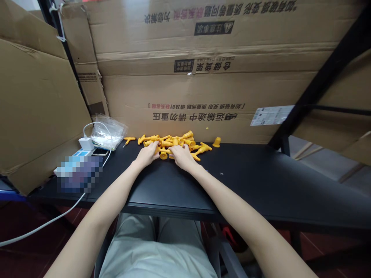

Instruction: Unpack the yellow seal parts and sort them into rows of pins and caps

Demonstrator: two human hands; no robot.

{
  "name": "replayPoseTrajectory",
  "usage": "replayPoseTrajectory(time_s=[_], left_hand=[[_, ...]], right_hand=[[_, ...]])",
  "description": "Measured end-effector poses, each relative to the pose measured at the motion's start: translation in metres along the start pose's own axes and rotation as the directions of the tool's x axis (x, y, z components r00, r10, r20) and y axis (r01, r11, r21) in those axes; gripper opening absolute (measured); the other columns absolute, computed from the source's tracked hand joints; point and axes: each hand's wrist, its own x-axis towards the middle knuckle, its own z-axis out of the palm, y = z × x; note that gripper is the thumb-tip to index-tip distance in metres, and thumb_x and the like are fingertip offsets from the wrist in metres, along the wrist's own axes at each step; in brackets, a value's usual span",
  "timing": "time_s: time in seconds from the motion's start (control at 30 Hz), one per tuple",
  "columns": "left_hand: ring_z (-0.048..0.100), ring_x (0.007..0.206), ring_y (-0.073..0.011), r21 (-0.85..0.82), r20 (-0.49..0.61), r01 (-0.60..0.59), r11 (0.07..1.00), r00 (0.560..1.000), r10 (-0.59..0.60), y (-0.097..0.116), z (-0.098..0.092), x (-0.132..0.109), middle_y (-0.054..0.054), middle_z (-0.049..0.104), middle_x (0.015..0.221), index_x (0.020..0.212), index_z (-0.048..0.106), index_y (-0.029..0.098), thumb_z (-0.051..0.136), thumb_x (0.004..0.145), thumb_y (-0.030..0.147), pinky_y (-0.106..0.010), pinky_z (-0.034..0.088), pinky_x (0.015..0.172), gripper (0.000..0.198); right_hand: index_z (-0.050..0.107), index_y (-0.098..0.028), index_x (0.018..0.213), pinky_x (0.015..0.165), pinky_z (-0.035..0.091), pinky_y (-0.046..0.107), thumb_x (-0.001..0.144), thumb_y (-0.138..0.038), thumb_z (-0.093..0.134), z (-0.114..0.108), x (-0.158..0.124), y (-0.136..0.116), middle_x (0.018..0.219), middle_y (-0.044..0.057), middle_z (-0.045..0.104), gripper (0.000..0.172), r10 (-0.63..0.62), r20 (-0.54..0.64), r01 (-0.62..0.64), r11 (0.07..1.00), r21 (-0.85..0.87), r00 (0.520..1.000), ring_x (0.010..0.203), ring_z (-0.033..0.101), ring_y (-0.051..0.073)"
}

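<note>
Where left hand (147,154) and right hand (181,156) meet the yellow pieces (188,139), fingertips dip in (seemingly curled; grip unclear).

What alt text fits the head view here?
The left hand and right hand rest on a pile of small yellow plastic parts at the back of a black table, against cardboard boxes. A clear plastic bag and a white charger sit left of the pile; one yellow part stands apart to its right.

You have one heap of yellow parts (174,141), too jumbled to count, one left stray (129,139), one right stray (216,142), one clear bag (108,132) and one white charger (86,143).
</note>
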Motion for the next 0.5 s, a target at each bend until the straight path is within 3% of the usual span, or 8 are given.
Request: replayPoseTrajectory(time_s=[0.17, 0.37, 0.5], left_hand=[[0.063, 0.103, -0.0221, -0.052, -0.036, -0.022, 0.998, 0.999, 0.02, 0.0018, 0.0005, 0.0021, -0.012, 0.063, 0.117, 0.121, 0.048, 0.016, 0.057, 0.08, 0.021, -0.033, 0.051, 0.085, 0.043], [0.062, 0.071, -0.0171, -0.2, 0.097, 0.162, 0.966, 0.985, -0.145, 0.003, -0.0002, 0.0037, -0.003, 0.067, 0.078, 0.107, 0.057, 0.016, 0.058, 0.075, 0.024, -0.028, 0.049, 0.069, 0.033], [0.061, 0.069, -0.0166, -0.223, 0.054, 0.158, 0.962, 0.987, -0.149, -0.0014, -0.0035, 0.0016, -0.001, 0.064, 0.072, 0.104, 0.06, 0.018, 0.059, 0.073, 0.023, -0.027, 0.047, 0.068, 0.031]], right_hand=[[0.061, -0.017, 0.1, 0.081, 0.029, 0.037, 0.094, -0.018, 0.042, -0.0036, 0.0009, 0.0027, 0.095, 0.01, 0.067, 0.02, 0.001, -0.067, -0.003, 1.0, -0.025, 0.998, 0.09, 0.055, 0.024], [0.061, -0.019, 0.092, 0.09, 0.024, 0.04, 0.094, -0.013, 0.037, -0.006, 0.0013, 0.0013, 0.093, 0.009, 0.067, 0.025, -0.056, -0.176, 0.026, 0.985, -0.169, 0.983, 0.093, 0.053, 0.023], [0.061, -0.018, 0.097, 0.096, 0.021, 0.042, 0.092, -0.01, 0.036, -0.0023, -0.0002, 0.0065, 0.101, 0.01, 0.067, 0.027, -0.041, -0.206, 0.008, 0.987, -0.158, 0.978, 0.098, 0.053, 0.024]])
